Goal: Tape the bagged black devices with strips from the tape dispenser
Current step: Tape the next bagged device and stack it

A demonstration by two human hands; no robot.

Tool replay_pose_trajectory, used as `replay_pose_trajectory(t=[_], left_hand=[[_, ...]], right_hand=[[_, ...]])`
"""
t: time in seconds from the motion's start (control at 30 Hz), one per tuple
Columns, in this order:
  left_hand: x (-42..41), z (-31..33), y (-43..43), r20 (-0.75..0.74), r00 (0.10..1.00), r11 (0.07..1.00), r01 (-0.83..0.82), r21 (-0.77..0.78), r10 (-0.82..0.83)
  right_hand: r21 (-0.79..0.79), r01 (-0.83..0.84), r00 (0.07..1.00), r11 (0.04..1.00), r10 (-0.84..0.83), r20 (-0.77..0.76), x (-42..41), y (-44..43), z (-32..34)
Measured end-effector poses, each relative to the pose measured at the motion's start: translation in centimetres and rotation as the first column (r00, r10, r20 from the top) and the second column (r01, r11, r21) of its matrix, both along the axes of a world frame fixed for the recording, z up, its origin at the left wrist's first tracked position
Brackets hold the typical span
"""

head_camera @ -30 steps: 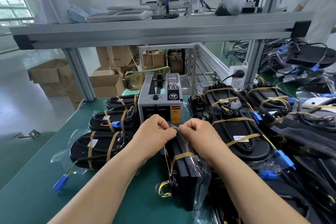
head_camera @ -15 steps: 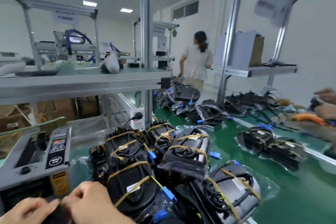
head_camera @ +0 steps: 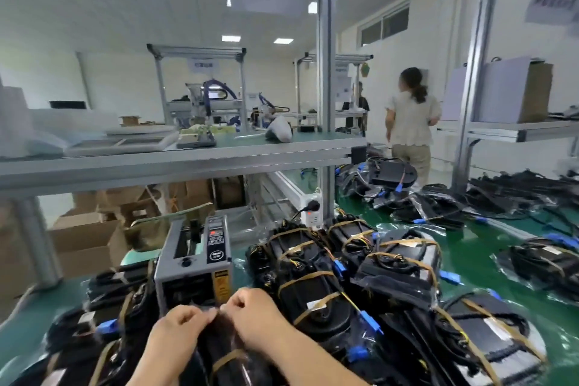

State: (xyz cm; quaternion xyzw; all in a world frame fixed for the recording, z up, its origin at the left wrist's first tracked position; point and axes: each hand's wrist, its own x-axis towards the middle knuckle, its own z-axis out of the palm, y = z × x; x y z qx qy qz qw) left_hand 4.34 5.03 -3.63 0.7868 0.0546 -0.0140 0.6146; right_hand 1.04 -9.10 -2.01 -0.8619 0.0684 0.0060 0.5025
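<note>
Left hand [head_camera: 183, 324] and right hand [head_camera: 252, 312] pinch the top of the bagged black device [head_camera: 227, 360] at the desk's [head_camera: 463, 247] near edge; film likely slippery, body stiff, so grip the sides.

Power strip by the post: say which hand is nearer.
Right. The right hand lies below-left of the power strip; the left hand is farther left, both pinching the bagged device.

Grey tape dispenser [head_camera: 194, 273] upright, bagged black device [head_camera: 219, 345] just in front, brown-taped devices [head_camera: 313, 294] heaped either side.

Head turned back left (tape dispenser [head_camera: 194, 263] recentred).
</note>
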Motion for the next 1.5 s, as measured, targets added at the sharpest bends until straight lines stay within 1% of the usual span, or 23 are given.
replay_pose_trajectory(t=[0.07, 0.17, 0.23, 0.3, 0.4, 0.5, 0.57, 0.63, 0.67, 0.7, 0.77, 0.83, 0.9, 0.97, 1.0, 1.03, 1.1, 1.17, 1.2, 1.23, 1.27, 1.37, 1.5], left_hand=[[-0.2, -0.3, -0.3, 0.003, 1.0, 0.996, -0.025, -0.088, 0.025], [-0.5, -0.3, -0.4, 0.038, 0.999, 0.993, -0.025, -0.118, 0.03], [-1.2, 0.0, -0.4, 0.027, 1.0, 0.995, -0.001, -0.096, 0.003], [-2.1, 0.4, 0.0, 0.002, 1.0, 0.989, 0.031, -0.144, -0.031], [-3.9, 1.1, 1.5, 0.037, 0.999, 0.979, 0.036, -0.199, -0.029], [-5.2, 0.9, 4.6, 0.164, 0.985, 0.997, -0.068, 0.027, 0.063], [-6.2, 1.0, 6.7, 0.207, 0.976, 0.99, -0.096, 0.107, 0.072], [-7.2, 0.8, 8.6, 0.188, 0.982, 0.987, -0.013, 0.162, -0.018], [-7.8, 0.7, 9.4, 0.152, 0.983, 0.983, 0.079, 0.166, -0.104], [-8.6, 0.5, 10.2, 0.11, 0.971, 0.973, 0.201, 0.113, -0.214], [-10.4, 0.2, 11.8, 0.09, 0.9, 0.9, 0.432, -0.063, -0.426], [-11.8, 0.3, 12.9, 0.151, 0.857, 0.849, 0.511, -0.136, -0.492], [-12.1, 0.6, 13.6, 0.205, 0.885, 0.868, 0.455, -0.199, -0.417], [-11.5, 1.1, 14.1, 0.215, 0.937, 0.913, 0.324, -0.248, -0.274], [-11.1, 1.6, 14.5, 0.211, 0.957, 0.93, 0.254, -0.266, -0.201], [-10.4, 2.0, 15.1, 0.199, 0.971, 0.938, 0.188, -0.291, -0.133], [-8.5, 3.1, 16.8, 0.148, 0.989, 0.93, 0.052, -0.364, 0.003], [-5.8, 3.8, 18.7, 0.068, 0.988, 0.887, -0.094, -0.452, 0.14], [-4.2, 3.9, 19.6, 0.019, 0.979, 0.854, -0.168, -0.492, 0.203], [-2.5, 4.1, 20.4, -0.037, 0.966, 0.818, -0.237, -0.525, 0.257], [-0.8, 4.2, 21.1, -0.097, 0.951, 0.778, -0.298, -0.553, 0.295], [4.2, 3.8, 23.1, -0.257, 0.901, 0.64, -0.43, -0.637, 0.35], [10.4, 1.6, 24.4, -0.348, 0.858, 0.51, -0.507, -0.695, 0.378]], right_hand=[[-0.044, 0.012, 1.0, 0.999, -0.011, 0.023, -0.1, 0.5, 0.4], [-0.091, -0.012, 1.0, 0.996, 0.014, 0.018, -0.5, 0.8, 0.7], [-0.106, -0.054, 0.998, 0.993, 0.051, -0.03, -1.0, 1.1, 0.6], [-0.136, -0.095, 0.993, 0.986, 0.084, -0.086, -1.4, 1.3, 0.7], [-0.211, -0.112, 0.992, 0.971, 0.096, -0.083, -1.7, 0.5, 1.3], [-0.235, -0.19, 0.98, 0.953, 0.169, -0.107, -2.7, -0.2, 2.1], [-0.223, -0.307, 0.95, 0.925, 0.286, -0.125, -4.0, -0.2, 2.6], [-0.104, -0.443, 0.893, 0.89, 0.428, -0.142, -5.3, 0.3, 3.5], [-0.05, -0.497, 0.861, 0.866, 0.485, -0.151, -5.9, 0.6, 4.0], [-0.012, -0.543, 0.831, 0.84, 0.534, -0.156, -6.4, 1.0, 4.5], [0.05, -0.591, 0.793, 0.805, 0.591, -0.148, -7.0, 1.9, 5.0], [0.087, -0.635, 0.754, 0.768, 0.64, -0.146, -7.2, 2.5, 5.4], [0.062, -0.661, 0.737, 0.748, 0.663, -0.133, -7.0, 3.6, 5.8], [-0.128, -0.627, 0.779, 0.768, 0.623, -0.078, -6.3, 4.9, 6.2], [-0.218, -0.575, 0.809, 0.788, 0.587, -0.013, -5.7, 5.5, 6.3], [-0.243, -0.525, 0.83, 0.815, 0.554, 0.063, -5.0, 6.0, 6.2], [-0.107, -0.44, 0.875, 0.892, 0.452, 0.175, -3.8, 6.7, 5.6], [0.057, -0.261, 0.943, 0.964, 0.242, 0.227, -2.5, 7.0, 3.6], [0.081, -0.146, 0.966, 0.986, 0.124, 0.227, -1.9, 7.3, 2.2], [0.056, -0.051, 0.979, 0.997, 0.039, 0.201, -1.3, 7.6, 0.5], [0.003, 0.005, 0.988, 1.0, -0.006, 0.155, -0.8, 7.9, -1.3], [-0.165, 0.026, 1.0, 0.986, -0.026, -0.001, 0.2, 8.9, -6.2], [-0.428, 0.057, 0.995, 0.902, -0.017, 0.097, 1.0, 9.5, -8.5]])
